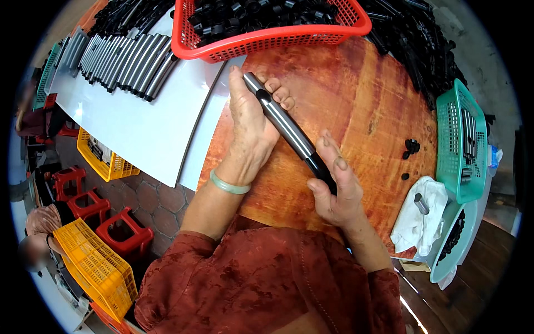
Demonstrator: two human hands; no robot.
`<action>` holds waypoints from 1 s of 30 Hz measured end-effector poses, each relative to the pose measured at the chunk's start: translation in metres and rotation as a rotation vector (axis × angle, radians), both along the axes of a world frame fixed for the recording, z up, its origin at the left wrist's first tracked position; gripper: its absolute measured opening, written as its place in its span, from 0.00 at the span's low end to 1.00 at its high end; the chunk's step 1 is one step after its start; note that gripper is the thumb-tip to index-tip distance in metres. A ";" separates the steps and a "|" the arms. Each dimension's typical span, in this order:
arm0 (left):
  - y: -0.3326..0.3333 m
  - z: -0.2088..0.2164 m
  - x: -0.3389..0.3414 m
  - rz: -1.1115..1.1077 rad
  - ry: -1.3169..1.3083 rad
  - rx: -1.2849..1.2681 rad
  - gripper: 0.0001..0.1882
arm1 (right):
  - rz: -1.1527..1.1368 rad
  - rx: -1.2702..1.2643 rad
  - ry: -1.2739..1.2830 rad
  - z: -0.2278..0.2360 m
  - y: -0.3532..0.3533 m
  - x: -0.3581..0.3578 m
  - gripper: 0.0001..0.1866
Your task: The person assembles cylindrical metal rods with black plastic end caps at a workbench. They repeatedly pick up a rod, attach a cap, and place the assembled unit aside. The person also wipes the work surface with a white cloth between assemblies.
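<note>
A silver-and-black tube [290,130] lies slantwise across my two hands, with a dark oval opening near its upper end. My left hand [247,114] is closed on the upper part, its fingers curled behind the tube and the thumb along the side. My right hand [340,195] is at the lower, black end, which rests against the palm between thumb and fingers. Its fingers are stretched out, not wrapped round the tube. A pale green bangle [229,186] circles my left wrist. The tube's lowest tip is partly hidden by the right hand.
Ahead stands a red basket [272,38] of black fittings. Silver tubes [130,61] lie in a row on the white board [144,122]. At right are a green basket [457,145], a white cloth [420,217] and small black caps [411,146]. Red stools [125,231] stand lower left.
</note>
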State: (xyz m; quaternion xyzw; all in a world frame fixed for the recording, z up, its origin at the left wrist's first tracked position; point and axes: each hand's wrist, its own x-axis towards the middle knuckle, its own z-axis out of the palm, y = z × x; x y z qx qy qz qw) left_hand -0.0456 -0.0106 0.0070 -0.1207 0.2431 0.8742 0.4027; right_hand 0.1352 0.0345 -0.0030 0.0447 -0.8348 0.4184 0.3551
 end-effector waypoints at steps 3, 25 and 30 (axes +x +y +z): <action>0.001 0.008 0.004 0.023 -0.015 -0.060 0.21 | 0.002 0.052 -0.100 0.007 0.001 0.002 0.36; 0.000 0.005 0.025 -0.110 -0.026 0.040 0.23 | -0.097 -0.062 -0.003 0.001 -0.004 -0.003 0.33; 0.002 0.004 0.029 -0.123 -0.047 0.007 0.23 | -0.076 0.149 0.052 0.003 0.000 -0.006 0.22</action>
